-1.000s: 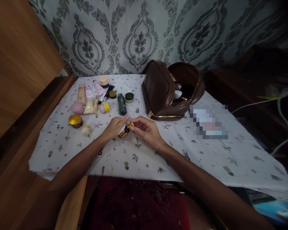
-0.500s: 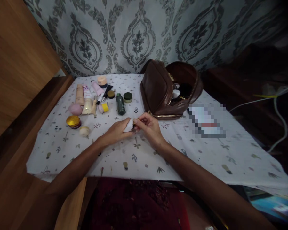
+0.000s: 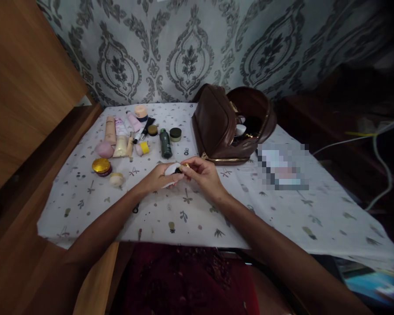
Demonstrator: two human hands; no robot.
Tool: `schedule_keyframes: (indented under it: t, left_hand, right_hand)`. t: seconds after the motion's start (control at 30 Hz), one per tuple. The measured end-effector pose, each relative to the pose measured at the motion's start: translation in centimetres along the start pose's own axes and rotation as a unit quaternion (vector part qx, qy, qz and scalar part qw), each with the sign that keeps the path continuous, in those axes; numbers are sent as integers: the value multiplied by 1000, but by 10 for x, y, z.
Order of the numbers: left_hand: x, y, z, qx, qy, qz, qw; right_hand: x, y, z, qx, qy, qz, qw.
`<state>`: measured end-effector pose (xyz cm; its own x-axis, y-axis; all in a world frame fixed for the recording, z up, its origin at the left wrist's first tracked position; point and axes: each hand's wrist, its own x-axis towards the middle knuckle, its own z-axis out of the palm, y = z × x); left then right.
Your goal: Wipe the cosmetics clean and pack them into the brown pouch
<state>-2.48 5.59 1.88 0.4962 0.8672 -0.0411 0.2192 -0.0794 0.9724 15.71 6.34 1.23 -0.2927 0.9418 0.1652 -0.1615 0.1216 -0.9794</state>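
My left hand (image 3: 158, 177) is closed on a white wipe or cloth (image 3: 171, 169), which is folded about a small dark item (image 3: 177, 170). Pinched in the fingertips of my right hand (image 3: 202, 176) is a small gold-coloured piece (image 3: 186, 165) right against the dark item. Whether the two are one object, I cannot tell; fingers hide most of it. Both hands meet above the patterned white tablecloth (image 3: 200, 214). Just beyond them stands a dark green bottle (image 3: 166, 144). Behind my right hand is an open brown leather bag (image 3: 213, 124).
Left of the hands are a gold-lidded jar (image 3: 101, 166), a small cream jar (image 3: 116, 179), a pink makeup sponge (image 3: 104, 149) and several tubes. A round dark-lidded jar (image 3: 175, 134) sits beside the bottle. A pixelated flat object (image 3: 280, 166) lies at right, with a white cable (image 3: 385, 175) beyond.
The white cloth shows more now, wrapped about the dark item, and my left hand has shifted slightly left. The gold piece is easier to see in my right fingertips. The table items stay put.
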Motion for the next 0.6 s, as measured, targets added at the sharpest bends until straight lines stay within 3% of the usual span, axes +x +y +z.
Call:
schedule_keyframes:
  t: [0.23,0.33,0.6]
  left_hand:
    - [1,1,0,84,19,13,996]
    - [1,1,0,91,36,1,995]
    - [4,-5,-3,81,84,22,993]
  right_hand:
    - [-1,-4,0,-47,100,5,994]
    - [1,-3,-3,-23,137,21,990]
    - [6,-2,-7,92,134,82,983]
